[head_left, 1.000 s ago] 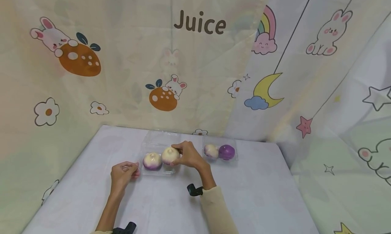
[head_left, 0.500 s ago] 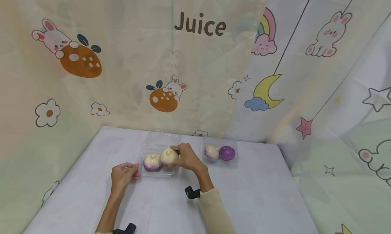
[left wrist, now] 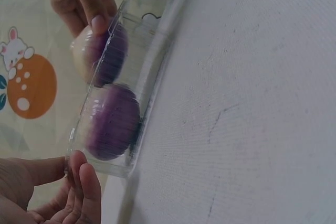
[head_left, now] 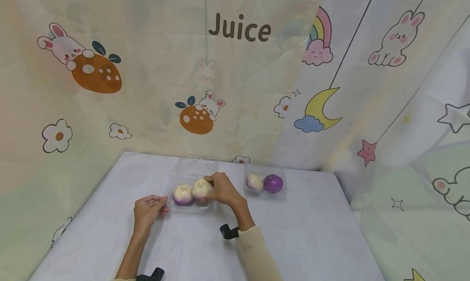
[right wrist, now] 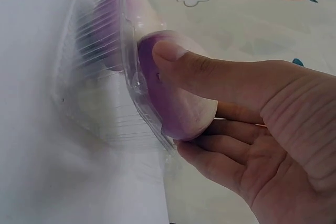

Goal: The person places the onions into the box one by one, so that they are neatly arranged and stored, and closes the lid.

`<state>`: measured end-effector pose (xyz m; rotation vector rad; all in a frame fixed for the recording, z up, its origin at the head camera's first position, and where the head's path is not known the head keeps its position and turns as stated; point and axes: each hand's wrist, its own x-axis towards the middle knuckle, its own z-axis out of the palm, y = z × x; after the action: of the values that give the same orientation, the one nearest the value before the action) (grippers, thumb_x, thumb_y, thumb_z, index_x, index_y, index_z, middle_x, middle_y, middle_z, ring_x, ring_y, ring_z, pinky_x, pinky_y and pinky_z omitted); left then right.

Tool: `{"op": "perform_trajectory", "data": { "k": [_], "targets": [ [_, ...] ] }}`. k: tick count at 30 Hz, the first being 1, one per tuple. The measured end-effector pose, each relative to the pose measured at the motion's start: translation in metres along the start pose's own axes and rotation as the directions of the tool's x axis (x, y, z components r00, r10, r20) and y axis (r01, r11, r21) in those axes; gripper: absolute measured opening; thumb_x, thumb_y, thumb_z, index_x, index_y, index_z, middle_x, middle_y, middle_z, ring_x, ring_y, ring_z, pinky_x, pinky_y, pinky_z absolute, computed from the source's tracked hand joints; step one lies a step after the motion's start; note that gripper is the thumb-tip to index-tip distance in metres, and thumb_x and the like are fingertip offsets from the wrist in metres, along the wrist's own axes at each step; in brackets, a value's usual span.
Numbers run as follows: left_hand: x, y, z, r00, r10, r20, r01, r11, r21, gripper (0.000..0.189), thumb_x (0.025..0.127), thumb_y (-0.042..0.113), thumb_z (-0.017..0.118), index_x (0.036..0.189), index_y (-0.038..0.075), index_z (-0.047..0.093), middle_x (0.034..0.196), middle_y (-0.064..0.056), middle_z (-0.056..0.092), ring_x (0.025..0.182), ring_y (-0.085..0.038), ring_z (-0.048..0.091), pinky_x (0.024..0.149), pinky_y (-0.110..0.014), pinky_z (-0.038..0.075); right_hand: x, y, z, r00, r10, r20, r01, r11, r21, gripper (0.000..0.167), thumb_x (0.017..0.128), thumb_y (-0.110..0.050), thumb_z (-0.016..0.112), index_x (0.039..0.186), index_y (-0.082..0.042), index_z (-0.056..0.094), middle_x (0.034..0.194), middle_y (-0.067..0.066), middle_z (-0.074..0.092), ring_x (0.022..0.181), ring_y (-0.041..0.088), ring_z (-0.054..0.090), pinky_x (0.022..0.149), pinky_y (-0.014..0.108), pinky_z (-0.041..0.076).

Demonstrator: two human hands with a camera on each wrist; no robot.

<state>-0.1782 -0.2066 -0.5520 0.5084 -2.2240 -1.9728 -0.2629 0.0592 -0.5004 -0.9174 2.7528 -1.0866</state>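
Observation:
My right hand (head_left: 225,190) grips a purple-and-white turnip (head_left: 201,188) between thumb and fingers, over the right half of an open clear plastic clamshell box (head_left: 187,210). Its purple side dips below the box rim in the right wrist view; whether it touches the bottom I cannot tell. Another turnip (head_left: 182,194) sits in the left half, its pale nubbed end up, against or very close to the held one. At the box's left edge, my left hand (left wrist: 58,192) pinches the rim between thumb and fingers. The raised lid (head_left: 196,165) leans back behind the turnips.
A second clear box (head_left: 266,192) stands to the right, near the back edge of the white table (head_left: 293,232). It holds a pale turnip (head_left: 254,182) and a purple round one (head_left: 273,183). Printed cloth hangs behind and at both sides.
My right hand has shifted slightly left and down with the turnip, bringing it closer to the other one. My left hand stays at the box edge.

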Motion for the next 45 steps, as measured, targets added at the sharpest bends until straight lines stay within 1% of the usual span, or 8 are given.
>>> {"op": "perform_trajectory", "data": {
  "k": [11, 21, 24, 29, 34, 37, 41, 45],
  "targets": [
    [0.001, 0.000, 0.000, 1.000, -0.008, 0.002, 0.008, 1.000, -0.012, 0.027, 0.104, 0.011, 0.074, 0.109, -0.016, 0.070, 0.077, -0.008, 0.080, 0.062, -0.009, 0.074, 0.065, -0.024, 0.070, -0.001, -0.004, 0.003, 0.997, 0.067, -0.027, -0.070, 0.990, -0.121, 0.076, 0.072, -0.026, 0.105, 0.138, -0.002, 0.074, 0.135, 0.012, 0.077, 0.126, 0.030, 0.074, 0.104, 0.046, 0.066],
    [0.002, 0.000, 0.002, 1.000, -0.010, -0.007, 0.010, 1.000, -0.012, 0.024, 0.103, 0.008, 0.074, 0.109, -0.016, 0.071, 0.076, -0.006, 0.080, 0.060, -0.008, 0.074, 0.063, -0.024, 0.070, 0.000, -0.005, 0.006, 0.996, 0.085, -0.012, -0.086, 0.985, -0.149, 0.074, 0.075, -0.029, 0.103, 0.138, -0.004, 0.074, 0.136, 0.011, 0.077, 0.125, 0.030, 0.075, 0.102, 0.048, 0.066],
    [0.002, 0.001, 0.002, 1.000, -0.009, -0.005, 0.009, 1.000, -0.014, 0.024, 0.103, 0.007, 0.074, 0.109, -0.016, 0.071, 0.077, -0.007, 0.080, 0.060, -0.008, 0.073, 0.063, -0.024, 0.070, 0.001, -0.006, 0.006, 0.996, 0.086, -0.008, -0.086, 0.982, -0.168, 0.073, 0.075, -0.030, 0.104, 0.137, -0.004, 0.075, 0.135, 0.011, 0.078, 0.122, 0.028, 0.075, 0.097, 0.044, 0.066],
    [0.002, 0.001, 0.002, 1.000, -0.012, -0.006, 0.012, 1.000, -0.014, 0.024, 0.104, 0.007, 0.074, 0.109, -0.016, 0.070, 0.076, -0.006, 0.080, 0.060, -0.009, 0.074, 0.063, -0.024, 0.070, 0.004, -0.008, 0.005, 0.997, 0.082, 0.003, -0.079, 0.973, -0.215, 0.071, 0.073, -0.032, 0.104, 0.132, -0.004, 0.078, 0.127, 0.011, 0.081, 0.100, 0.017, 0.073, 0.075, 0.029, 0.059],
    [0.002, 0.001, 0.001, 1.000, -0.013, 0.005, 0.013, 1.000, -0.003, 0.024, 0.104, 0.008, 0.073, 0.110, -0.015, 0.070, 0.074, -0.002, 0.079, 0.061, -0.008, 0.074, 0.064, -0.023, 0.070, 0.007, -0.012, 0.004, 0.996, 0.084, 0.011, -0.079, 0.973, -0.217, 0.054, 0.071, -0.030, 0.104, 0.114, -0.005, 0.084, 0.099, 0.005, 0.082, 0.078, 0.008, 0.054, 0.059, 0.022, 0.043],
    [0.002, 0.001, 0.001, 1.000, -0.012, 0.004, 0.012, 1.000, -0.002, 0.023, 0.104, 0.007, 0.073, 0.110, -0.016, 0.070, 0.074, -0.002, 0.079, 0.061, -0.008, 0.074, 0.064, -0.023, 0.069, 0.009, -0.015, 0.003, 0.996, 0.083, 0.019, -0.077, 0.974, -0.213, 0.039, 0.071, -0.028, 0.104, 0.097, -0.008, 0.083, 0.078, -0.003, 0.069, 0.070, 0.008, 0.045, 0.053, 0.021, 0.037],
    [0.002, 0.001, 0.001, 1.000, -0.013, -0.006, 0.013, 1.000, -0.003, 0.022, 0.103, 0.006, 0.073, 0.108, -0.016, 0.071, 0.075, -0.004, 0.080, 0.060, -0.008, 0.074, 0.063, -0.023, 0.069, 0.011, -0.020, 0.002, 0.996, 0.089, 0.031, -0.080, 0.972, -0.221, 0.031, 0.072, -0.028, 0.102, 0.083, -0.013, 0.077, 0.067, -0.011, 0.054, 0.064, 0.006, 0.043, 0.050, 0.019, 0.035],
    [0.002, 0.001, 0.002, 1.000, -0.017, -0.007, 0.017, 1.000, -0.004, 0.023, 0.103, 0.007, 0.074, 0.110, -0.016, 0.071, 0.076, -0.006, 0.081, 0.060, -0.008, 0.074, 0.063, -0.024, 0.069, 0.013, -0.022, 0.001, 0.994, 0.097, 0.039, -0.086, 0.969, -0.232, 0.036, 0.073, -0.028, 0.102, 0.071, -0.014, 0.068, 0.062, -0.012, 0.044, 0.061, 0.005, 0.039, 0.048, 0.020, 0.032]
  ]
}}
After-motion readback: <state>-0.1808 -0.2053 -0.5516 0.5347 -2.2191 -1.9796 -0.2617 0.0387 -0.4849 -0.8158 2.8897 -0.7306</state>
